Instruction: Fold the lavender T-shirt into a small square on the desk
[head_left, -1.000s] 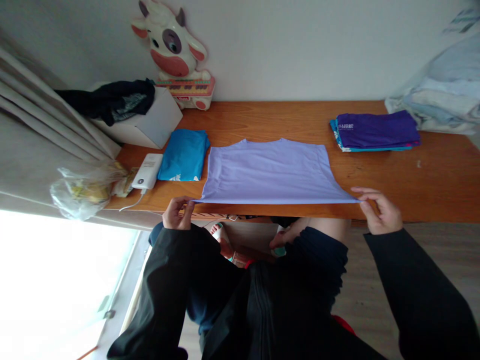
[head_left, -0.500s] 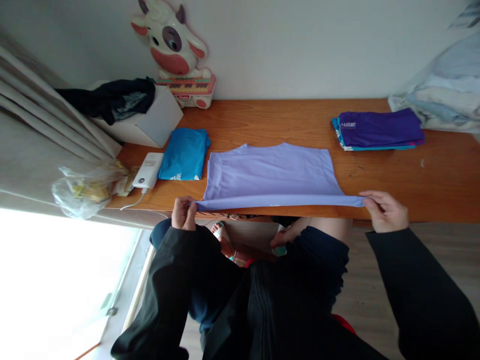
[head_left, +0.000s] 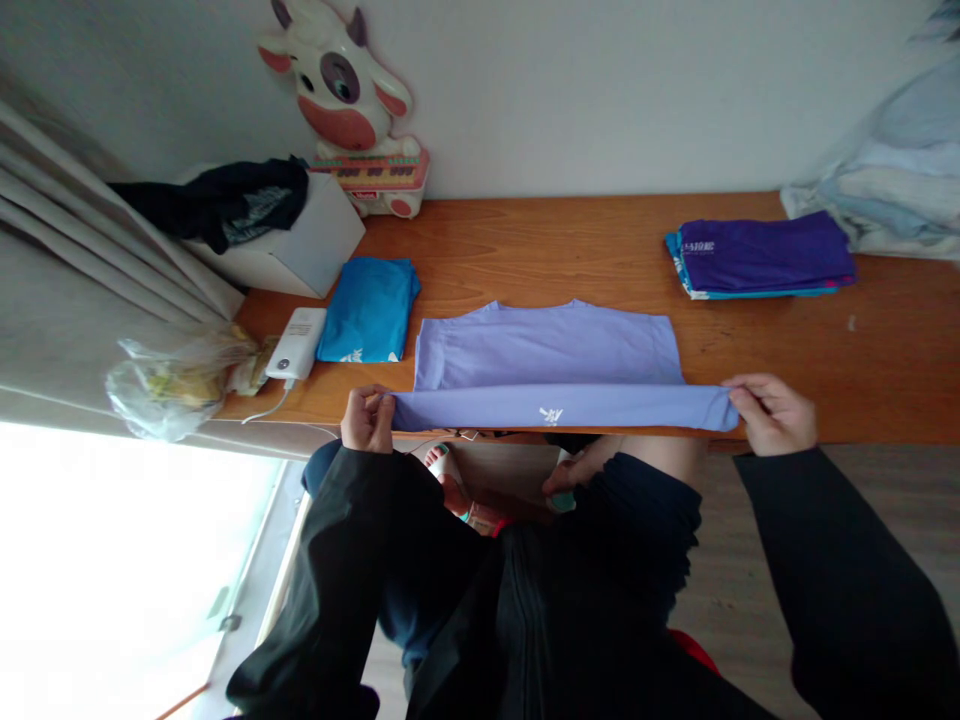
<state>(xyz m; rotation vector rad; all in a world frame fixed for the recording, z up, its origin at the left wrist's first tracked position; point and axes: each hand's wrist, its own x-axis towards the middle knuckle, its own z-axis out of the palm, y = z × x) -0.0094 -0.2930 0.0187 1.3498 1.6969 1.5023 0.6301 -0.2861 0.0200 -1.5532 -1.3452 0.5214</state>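
A lavender T-shirt (head_left: 551, 345) lies on the wooden table, with a band along its near side folded over and a white print showing on that band. My left hand (head_left: 367, 418) pinches the left end of the fold at the table's front edge. At the opposite end, my right hand (head_left: 774, 412) grips the fold's right corner between thumb and fingers. The fabric is stretched straight between both hands. Left of the shirt lies a folded blue garment (head_left: 369, 310), apart from my left hand.
A stack of folded garments (head_left: 769, 258), purple on top, sits at the right. White power bank (head_left: 297, 343), plastic bag (head_left: 169, 385) and white box (head_left: 319, 240) with dark cloth (head_left: 247, 200) stand left. A cow-shaped toy keyboard (head_left: 375, 172) leans against the wall.
The folded band of the T-shirt has grown wider and its white print now shows. The shirt's far edge has slid slightly towards me. Both hands keep their hold.
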